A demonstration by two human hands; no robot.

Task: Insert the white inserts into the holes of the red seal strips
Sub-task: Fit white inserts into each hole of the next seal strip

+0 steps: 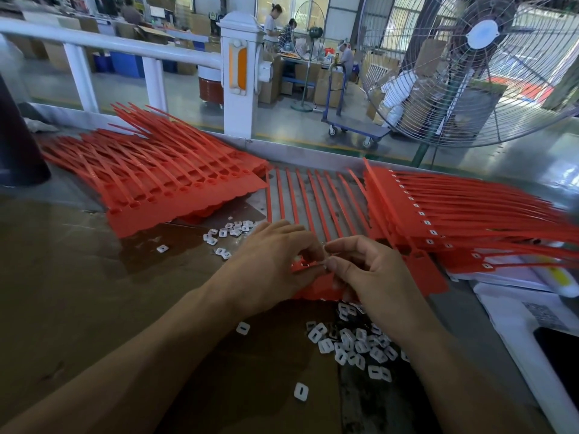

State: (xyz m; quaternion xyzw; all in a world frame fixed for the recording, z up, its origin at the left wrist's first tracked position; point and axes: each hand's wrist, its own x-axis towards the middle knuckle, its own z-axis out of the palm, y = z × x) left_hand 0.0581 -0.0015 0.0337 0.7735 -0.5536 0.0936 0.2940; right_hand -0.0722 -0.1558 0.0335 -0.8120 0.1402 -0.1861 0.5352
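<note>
Hands are seen meeting at frame centre over a red seal strip sheet that lies flat on the brown worktable. The left hand is held w/ fingers curled, tips pressed down on the sheet's row of holes at approx. 9 o'clock of the right hand. The right hand's thumb and forefinger are pinched together at the meeting point; a small item seems to be held there, but what it is cannot be told. White inserts are scattered in a loose pile at 6 o'clock of the hands, just beside the sheet's near edge, w/ a single insert lying apart further toward 6. A second, smaller cluster of inserts is seen at 11 o'clock of the left hand. A stack of unfilled red strips is fanned out at 10 o'clock; a stack w/ white inserts already seated is laid at 2 o'clock. White papers are placed at 3–4 o'clock. A large floor fan stands at 1 o'clock beyond the table.
</note>
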